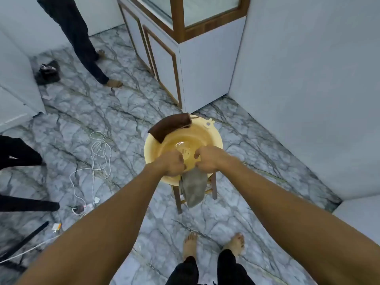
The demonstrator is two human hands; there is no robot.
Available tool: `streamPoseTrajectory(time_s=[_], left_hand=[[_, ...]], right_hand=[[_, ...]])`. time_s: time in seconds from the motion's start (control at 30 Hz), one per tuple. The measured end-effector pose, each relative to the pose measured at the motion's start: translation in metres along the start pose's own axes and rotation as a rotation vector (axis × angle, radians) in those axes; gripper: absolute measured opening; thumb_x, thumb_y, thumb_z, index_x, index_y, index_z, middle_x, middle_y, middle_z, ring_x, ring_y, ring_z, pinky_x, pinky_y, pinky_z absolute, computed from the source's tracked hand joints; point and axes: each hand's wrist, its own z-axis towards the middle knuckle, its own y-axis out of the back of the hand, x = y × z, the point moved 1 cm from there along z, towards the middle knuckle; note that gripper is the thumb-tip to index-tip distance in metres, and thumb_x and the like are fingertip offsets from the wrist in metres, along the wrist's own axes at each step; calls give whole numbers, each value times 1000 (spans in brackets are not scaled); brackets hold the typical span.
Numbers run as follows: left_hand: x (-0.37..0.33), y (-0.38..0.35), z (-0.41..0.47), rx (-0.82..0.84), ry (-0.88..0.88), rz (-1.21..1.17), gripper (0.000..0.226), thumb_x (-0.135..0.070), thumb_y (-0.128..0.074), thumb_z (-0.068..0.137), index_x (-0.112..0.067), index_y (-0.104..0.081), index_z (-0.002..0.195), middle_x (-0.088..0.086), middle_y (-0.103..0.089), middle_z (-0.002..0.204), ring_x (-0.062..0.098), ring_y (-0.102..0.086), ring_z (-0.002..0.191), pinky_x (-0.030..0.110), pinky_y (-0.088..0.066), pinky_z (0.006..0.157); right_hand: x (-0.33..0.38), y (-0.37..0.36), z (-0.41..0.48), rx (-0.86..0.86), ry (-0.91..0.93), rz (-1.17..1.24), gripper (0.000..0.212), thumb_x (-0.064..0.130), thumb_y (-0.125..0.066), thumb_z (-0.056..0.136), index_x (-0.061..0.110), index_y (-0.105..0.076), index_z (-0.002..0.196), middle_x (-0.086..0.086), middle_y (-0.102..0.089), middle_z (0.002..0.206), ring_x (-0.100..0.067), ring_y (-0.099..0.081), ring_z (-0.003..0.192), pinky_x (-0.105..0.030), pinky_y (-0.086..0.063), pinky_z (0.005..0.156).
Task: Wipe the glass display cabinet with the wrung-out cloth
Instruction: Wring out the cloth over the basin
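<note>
Both fists, left hand (173,163) and right hand (206,159), clench the grey cloth (194,188) over the yellow basin (213,138); incomplete wringing risks streaked glass on the cabinet (211,11).

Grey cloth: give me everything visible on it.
The grey cloth looks like soft, plain fabric, bunched and creased. Its top end disappears under two fists, the left hand and the right hand, which grip it above the near rim of the yellow basin. The rest hangs limp outside the basin, in front of the wooden stool beneath. Whether it is wet or dripping cannot be told.
</note>
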Motion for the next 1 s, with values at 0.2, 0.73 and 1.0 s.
streamPoseTrajectory(time_s=[0.2,0.73,1.0], left_hand=[[5,-27,2,201,108,-188,28,-39,-61,98,-15,-58,84,5,-59,91,18,-51,80,38,-40,78],[-173,47,13,-202,-324,-101,24,-28,-88,77,-17,-69,86,-5,-56,81,18,-54,77,27,-35,55],[-376,52,40,-235,-684,-269,13,-15,-78,87,-20,-68,93,3,-71,78,15,-62,66,18,-47,55]], right_hand=[[4,-23,5,114,-131,-16,53,21,-64,95,10,-51,145,-14,-59,136,-29,-60,117,-37,-55,86],[-136,81,-91,-404,-90,649,12,1,-81,83,8,-81,92,-3,-73,71,-12,-64,63,-35,-58,64],[-275,167,-216,-864,-184,642,17,0,-76,84,15,-81,89,7,-74,74,-3,-63,63,-30,-55,65]])
